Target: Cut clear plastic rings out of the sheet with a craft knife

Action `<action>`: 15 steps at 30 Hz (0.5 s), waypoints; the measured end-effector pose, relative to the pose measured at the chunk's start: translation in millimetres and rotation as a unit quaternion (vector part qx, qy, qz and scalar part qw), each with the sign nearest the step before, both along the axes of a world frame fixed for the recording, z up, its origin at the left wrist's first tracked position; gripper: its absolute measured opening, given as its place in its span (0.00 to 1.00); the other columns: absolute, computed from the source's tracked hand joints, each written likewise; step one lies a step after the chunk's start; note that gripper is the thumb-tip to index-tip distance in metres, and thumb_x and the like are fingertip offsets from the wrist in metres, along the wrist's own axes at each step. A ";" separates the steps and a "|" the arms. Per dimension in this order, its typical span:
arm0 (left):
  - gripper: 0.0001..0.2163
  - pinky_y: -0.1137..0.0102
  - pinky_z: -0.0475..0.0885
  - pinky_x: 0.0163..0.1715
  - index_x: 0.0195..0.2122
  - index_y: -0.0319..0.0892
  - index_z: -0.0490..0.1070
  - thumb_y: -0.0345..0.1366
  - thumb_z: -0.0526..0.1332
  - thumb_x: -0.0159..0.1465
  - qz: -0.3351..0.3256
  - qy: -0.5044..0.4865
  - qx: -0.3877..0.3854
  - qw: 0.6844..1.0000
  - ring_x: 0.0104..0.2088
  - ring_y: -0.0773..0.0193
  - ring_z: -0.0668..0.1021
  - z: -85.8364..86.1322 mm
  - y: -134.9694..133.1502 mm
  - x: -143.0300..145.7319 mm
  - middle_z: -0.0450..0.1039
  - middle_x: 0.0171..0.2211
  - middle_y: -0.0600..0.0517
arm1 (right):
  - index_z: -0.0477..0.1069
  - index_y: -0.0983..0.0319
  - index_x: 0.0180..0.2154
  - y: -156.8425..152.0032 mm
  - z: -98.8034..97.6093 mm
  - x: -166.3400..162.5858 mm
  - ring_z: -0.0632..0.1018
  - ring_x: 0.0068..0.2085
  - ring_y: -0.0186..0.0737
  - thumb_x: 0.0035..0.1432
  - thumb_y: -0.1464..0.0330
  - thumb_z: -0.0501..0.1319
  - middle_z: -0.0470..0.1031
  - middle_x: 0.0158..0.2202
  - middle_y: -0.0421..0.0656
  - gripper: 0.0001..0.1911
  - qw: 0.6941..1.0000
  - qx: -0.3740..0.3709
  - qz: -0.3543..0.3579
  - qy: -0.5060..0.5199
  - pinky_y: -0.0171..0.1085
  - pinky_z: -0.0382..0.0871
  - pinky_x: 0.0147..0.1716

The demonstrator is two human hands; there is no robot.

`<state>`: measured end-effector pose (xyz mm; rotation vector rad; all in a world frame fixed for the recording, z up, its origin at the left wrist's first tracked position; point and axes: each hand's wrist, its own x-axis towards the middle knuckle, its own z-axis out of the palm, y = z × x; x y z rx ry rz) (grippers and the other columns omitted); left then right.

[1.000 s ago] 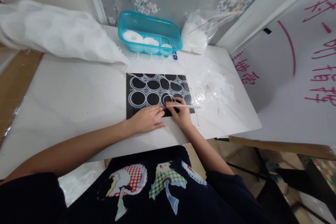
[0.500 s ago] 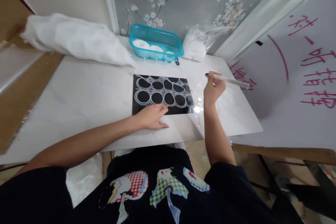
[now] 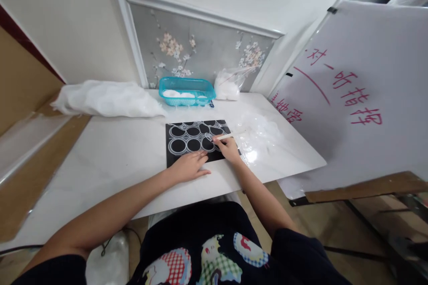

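A black sheet (image 3: 173, 159) lies on the white table, covered with rows of round black shapes ringed by whitish outlines. Across its near edge rests my left hand (image 3: 189, 167), flat with the fingers stretched out and the thumb apart. Between its fingertips my right hand (image 3: 228, 148) pinches a slim white pen-like tool (image 3: 230, 135), whose exact kind I cannot make out. The tool's tip end is over the right half of the sheet, beside a small whitish loop (image 3: 207, 136). My right hand and forearm hide the sheet's right part.
Behind the sheet stands a blue plastic basket (image 3: 187, 83) with white round pieces inside. A bag of white material (image 3: 229, 85) is beside it, and a long white bundle (image 3: 107, 99) lies left. Crumpled clear film (image 3: 264, 136) covers the right. A whiteboard (image 3: 361, 53) leans beyond the table's right edge.
My right hand has come left and down onto the black sheet with the pen-like tool. My left hand stays on the near edge. The camera view has tilted upward.
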<state>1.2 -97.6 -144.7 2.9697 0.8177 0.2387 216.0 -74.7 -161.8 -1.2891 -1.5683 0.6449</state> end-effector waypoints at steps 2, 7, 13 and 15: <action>0.22 0.57 0.71 0.59 0.52 0.34 0.71 0.51 0.57 0.70 -0.005 0.002 0.011 1.000 0.61 0.47 0.73 -0.8 0.4 -0.1 0.70 0.60 0.33 | 0.80 0.62 0.31 1.4 1.3 1.0 0.83 0.35 0.45 0.61 0.51 0.59 0.83 0.33 0.45 0.22 1.000 -0.007 0.012 0.009 0.39 0.76 0.38; 0.23 0.58 0.71 0.59 0.52 0.34 0.71 0.52 0.56 0.70 -0.012 0.004 0.031 0.999 0.60 0.48 0.74 -4.2 1.9 -0.8 0.71 0.59 0.34 | 0.80 0.61 0.32 -0.1 1.6 -3.7 0.83 0.36 0.47 0.60 0.51 0.61 0.84 0.34 0.47 0.21 0.999 -0.026 0.040 0.016 0.41 0.77 0.37; 0.24 0.57 0.71 0.58 0.52 0.33 0.71 0.52 0.55 0.71 -0.016 0.003 0.048 0.999 0.60 0.47 0.75 -9.4 3.1 -1.8 0.72 0.58 0.33 | 0.80 0.62 0.33 -2.8 1.0 -3.5 0.83 0.34 0.47 0.59 0.54 0.63 0.84 0.32 0.47 0.18 0.997 -0.042 0.066 0.013 0.42 0.77 0.37; 0.24 0.57 0.72 0.58 0.52 0.33 0.71 0.52 0.55 0.71 -0.017 0.003 0.052 0.999 0.60 0.47 0.75 -10.4 3.4 -1.7 0.72 0.58 0.33 | 0.79 0.63 0.33 -3.3 0.9 -2.4 0.83 0.34 0.47 0.59 0.55 0.63 0.84 0.32 0.47 0.17 0.996 -0.045 0.073 0.012 0.42 0.77 0.37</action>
